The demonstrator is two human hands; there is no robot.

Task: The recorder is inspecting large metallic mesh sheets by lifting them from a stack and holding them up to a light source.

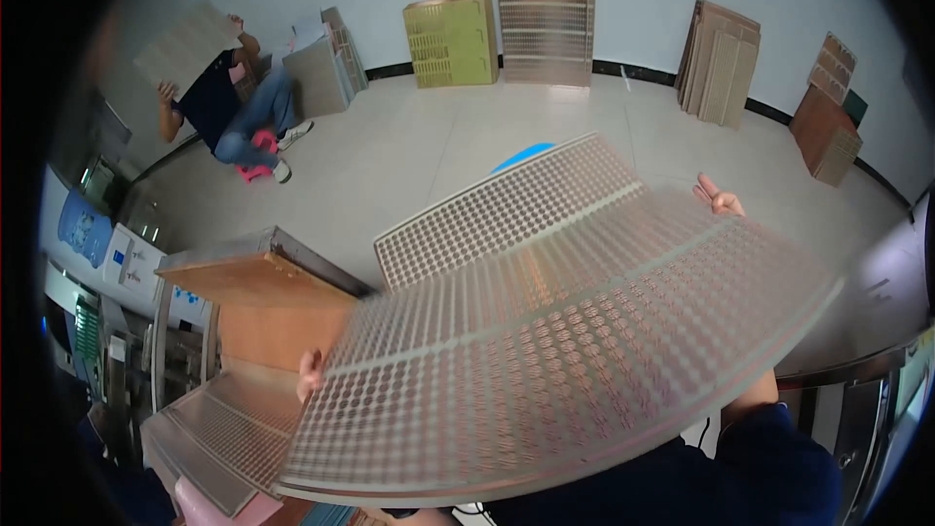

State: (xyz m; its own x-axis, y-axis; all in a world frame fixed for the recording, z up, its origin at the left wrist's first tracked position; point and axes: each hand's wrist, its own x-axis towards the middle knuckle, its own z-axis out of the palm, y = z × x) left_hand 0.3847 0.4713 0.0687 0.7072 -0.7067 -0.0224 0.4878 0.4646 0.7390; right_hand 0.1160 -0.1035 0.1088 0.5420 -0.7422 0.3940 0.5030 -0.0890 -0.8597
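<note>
Grip: left hand (309, 375) holding the large perforated panel (545, 360) at its left edge, mostly hidden behind it; right hand (719, 198) holding its far right edge, two fingers extended
Co-worker: one person (207, 107), seated on one pink stool (258, 158), holding one pale sheet (185, 51) in both hands
Lower left: one smaller perforated sheet (229, 433), near one orange-brown wooden case (282, 317)
Held panel: one, before the wearer's body; long axis slants from lower left to upper right, patterned face up; partly blurred
Behind it: one second perforated panel (487, 219), long axis also rising rightward; one blue thing (526, 156), largely hidden
Wall: two upright panels, one yellow-green (450, 41), one brownish (546, 29)
Right: two stacks of boards (719, 68)
</note>
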